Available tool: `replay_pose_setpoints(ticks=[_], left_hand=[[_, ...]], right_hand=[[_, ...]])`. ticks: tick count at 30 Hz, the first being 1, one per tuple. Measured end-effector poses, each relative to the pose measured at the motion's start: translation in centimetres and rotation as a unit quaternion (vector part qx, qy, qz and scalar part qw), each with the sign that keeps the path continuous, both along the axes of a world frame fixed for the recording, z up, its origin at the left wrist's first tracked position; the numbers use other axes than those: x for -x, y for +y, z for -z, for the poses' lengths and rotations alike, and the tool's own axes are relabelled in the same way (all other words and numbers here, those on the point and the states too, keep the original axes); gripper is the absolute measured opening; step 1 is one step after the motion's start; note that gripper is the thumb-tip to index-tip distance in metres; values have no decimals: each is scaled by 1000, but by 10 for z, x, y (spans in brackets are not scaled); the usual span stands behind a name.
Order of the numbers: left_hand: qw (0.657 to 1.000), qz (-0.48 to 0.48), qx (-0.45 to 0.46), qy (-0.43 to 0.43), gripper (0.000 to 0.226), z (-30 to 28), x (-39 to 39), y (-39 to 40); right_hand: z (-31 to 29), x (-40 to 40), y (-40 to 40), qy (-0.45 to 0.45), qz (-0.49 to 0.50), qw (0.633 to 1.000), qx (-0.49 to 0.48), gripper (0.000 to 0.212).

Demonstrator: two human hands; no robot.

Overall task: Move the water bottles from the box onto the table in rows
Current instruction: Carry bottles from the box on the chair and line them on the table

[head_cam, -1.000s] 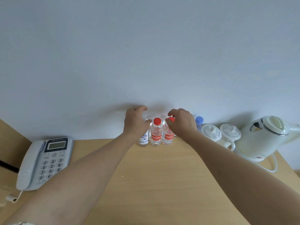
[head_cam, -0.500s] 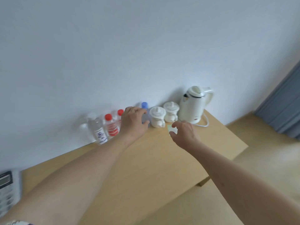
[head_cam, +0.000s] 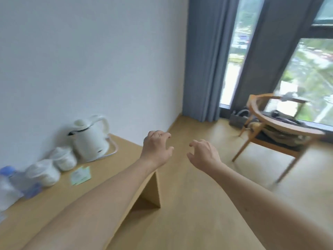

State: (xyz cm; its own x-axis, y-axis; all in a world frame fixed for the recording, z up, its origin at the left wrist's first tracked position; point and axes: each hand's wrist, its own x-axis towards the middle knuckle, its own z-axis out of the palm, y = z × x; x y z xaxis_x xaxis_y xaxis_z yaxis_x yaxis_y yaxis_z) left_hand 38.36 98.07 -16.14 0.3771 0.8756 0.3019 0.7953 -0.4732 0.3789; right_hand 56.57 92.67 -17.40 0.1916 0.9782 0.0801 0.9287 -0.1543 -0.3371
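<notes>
My left hand (head_cam: 156,148) and my right hand (head_cam: 203,153) hang in the air past the right end of the wooden table (head_cam: 59,201), both with fingers spread and curled, holding nothing. A blurred water bottle with a blue cap (head_cam: 12,181) stands at the far left against the wall. The other bottles and the box are out of frame.
On the table stand a white kettle (head_cam: 90,138), two white lidded cups (head_cam: 52,165) and a green card (head_cam: 80,175). A wooden chair (head_cam: 281,134) stands by the window at the right, with grey curtains (head_cam: 205,58) behind. Wooden floor lies below my hands.
My view has swung far to the right, away from the bottle row. Both hands have left the bottles and moved off the table's right end, empty.
</notes>
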Motion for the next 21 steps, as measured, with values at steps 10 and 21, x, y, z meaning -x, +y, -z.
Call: replay_pose_setpoints(ticks=[10,21], left_hand=[[959,282,21,28,44,18,-331,-32],[881,468,47,61,53,9,-668,-40]], right_hand=[[20,-261,-110,5,292,956,18,38],[4,-542,-152,12,510,860,22,55]])
